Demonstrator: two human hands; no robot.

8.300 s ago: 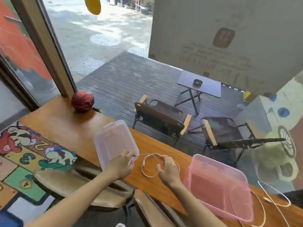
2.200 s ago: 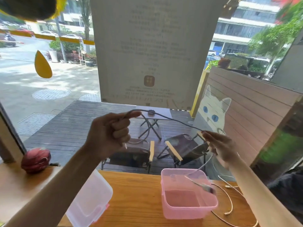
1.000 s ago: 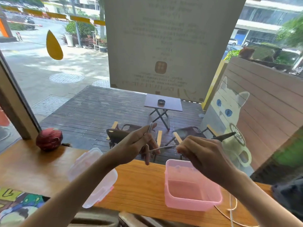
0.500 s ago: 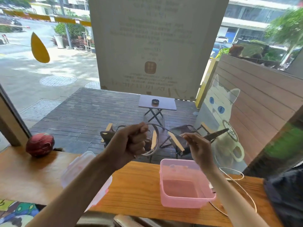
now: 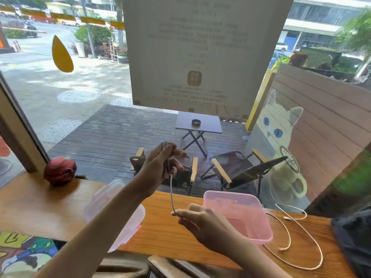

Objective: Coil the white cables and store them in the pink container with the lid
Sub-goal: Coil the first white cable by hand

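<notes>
My left hand [image 5: 160, 167] is raised above the counter, closed around a bundle of coiled white cable [image 5: 171, 189]. One strand hangs down from it to my right hand [image 5: 197, 223], which pinches the strand's lower end just left of the pink container [image 5: 259, 235]. The container stands open on the wooden counter [image 5: 170, 235]. Its clear lid [image 5: 128, 227] lies to the left, partly under my left forearm. Another white cable [image 5: 289, 237] lies loose on the counter to the right of the container.
A red ball [image 5: 60, 170] rests at the counter's far left by the window frame. A dark bag [image 5: 355, 243] sits at the right edge. The window glass runs right behind the counter. A colourful mat [image 5: 22, 255] lies at the lower left.
My right hand has dropped from beside the left hand down to counter height, pulling a strand straight down. The loop that stood out of my left hand is now drawn in.
</notes>
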